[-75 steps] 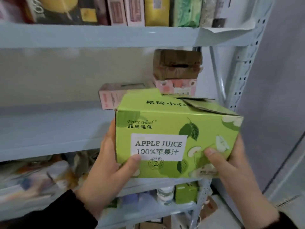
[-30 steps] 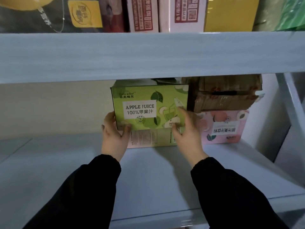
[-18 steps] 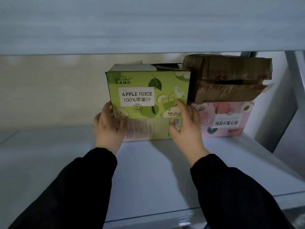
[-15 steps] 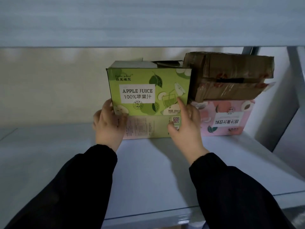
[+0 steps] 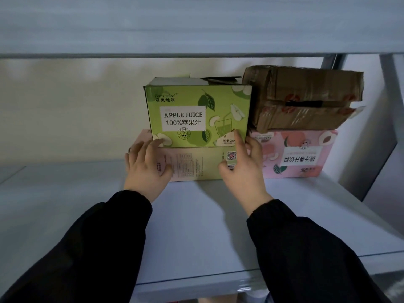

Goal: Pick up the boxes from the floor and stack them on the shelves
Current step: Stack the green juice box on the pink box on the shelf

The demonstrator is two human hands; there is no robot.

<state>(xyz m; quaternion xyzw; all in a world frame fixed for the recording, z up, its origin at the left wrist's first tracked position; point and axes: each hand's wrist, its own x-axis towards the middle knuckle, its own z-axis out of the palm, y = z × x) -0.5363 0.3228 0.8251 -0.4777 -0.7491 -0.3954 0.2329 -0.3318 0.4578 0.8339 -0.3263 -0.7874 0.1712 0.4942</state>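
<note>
We steady the green apple juice box [image 5: 197,115] atop a pale box [image 5: 192,164] on the shelf [image 5: 196,226], left hand [image 5: 146,169] and right hand [image 5: 244,169] spread open against it (stiff card, likely heavy; grip the lower corners).

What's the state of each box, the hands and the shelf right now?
green apple juice box: upright, on top of the pale pink box, top flap loose
pale pink box: flat on the shelf, bottom of the left stack
brown cardboard box: crumpled, atop the pink peach box
pink peach box: on the shelf, print upside down
left hand: open, fingertips touching the green box
right hand: open, at the green box's right corner
shelf: holds both stacks
</note>
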